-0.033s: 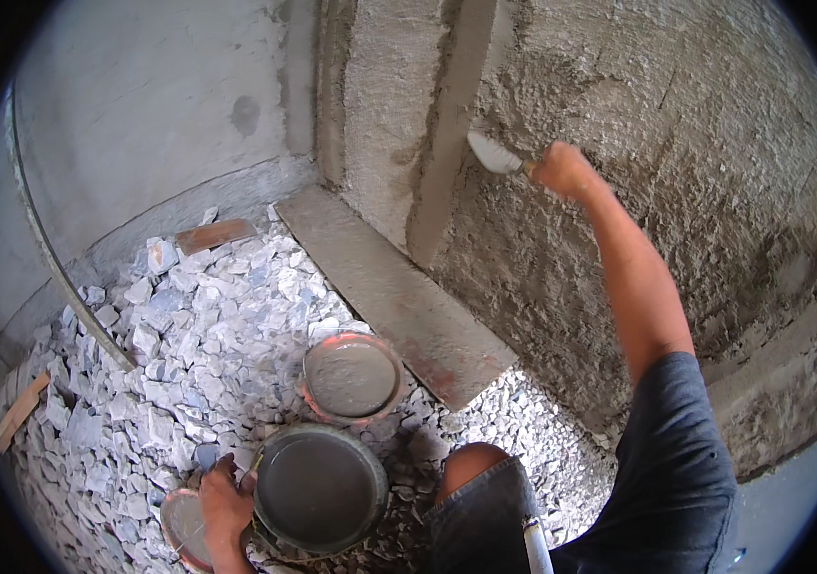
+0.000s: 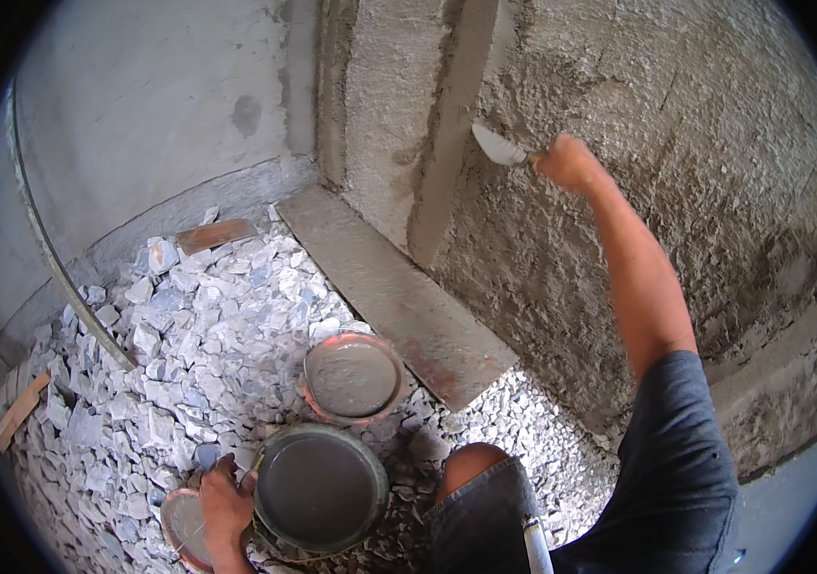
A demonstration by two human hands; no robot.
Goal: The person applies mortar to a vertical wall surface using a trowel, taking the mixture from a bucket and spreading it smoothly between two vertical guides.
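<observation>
Dark grey, a tub (image 2: pixel 320 432) stands lower centre, left hand (image 2: pixel 225 507) at its rim, grip unclear, while the right hand (image 2: pixel 566 163) grasps a trowel (image 2: pixel 497 145), upper centre, and a mid-frame plank (image 2: pixel 389 297) separates an orange-rimmed bucket (image 2: pixel 351 338) from the rough wall (image 2: pixel 695 153).

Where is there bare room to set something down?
The board between the stones and rough wall looks bare, though smeared. It's crowded around the left hand, dark bucket and two orange-rimmed containers.
</observation>
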